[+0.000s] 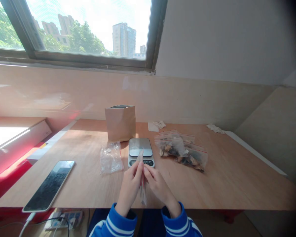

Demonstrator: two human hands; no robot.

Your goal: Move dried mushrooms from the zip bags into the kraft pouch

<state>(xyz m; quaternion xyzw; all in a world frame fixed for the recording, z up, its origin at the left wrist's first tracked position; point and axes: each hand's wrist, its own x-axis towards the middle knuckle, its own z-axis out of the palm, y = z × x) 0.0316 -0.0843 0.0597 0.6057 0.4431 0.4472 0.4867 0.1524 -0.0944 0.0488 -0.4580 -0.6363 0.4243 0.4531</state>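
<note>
My left hand [131,186] and my right hand [158,186] meet over the near edge of the wooden table [232,177]. Both pinch a small clear zip bag [142,184] held edge-on between them, its red strip showing. Just beyond my fingers sits a small digital kitchen scale [140,151] with a bare steel plate. Left of the scale lies a pile of empty clear bags [111,159]. To the right lie filled zip bags [181,152] with dark brown pieces inside. A brown paper bag [120,122] stands open behind the scale.
A smartphone [50,184] lies face up at the left front, its cable hanging off the edge toward a power strip [64,220] below. Scraps of white paper [156,125] lie by the back wall. A window [84,29] sits above.
</note>
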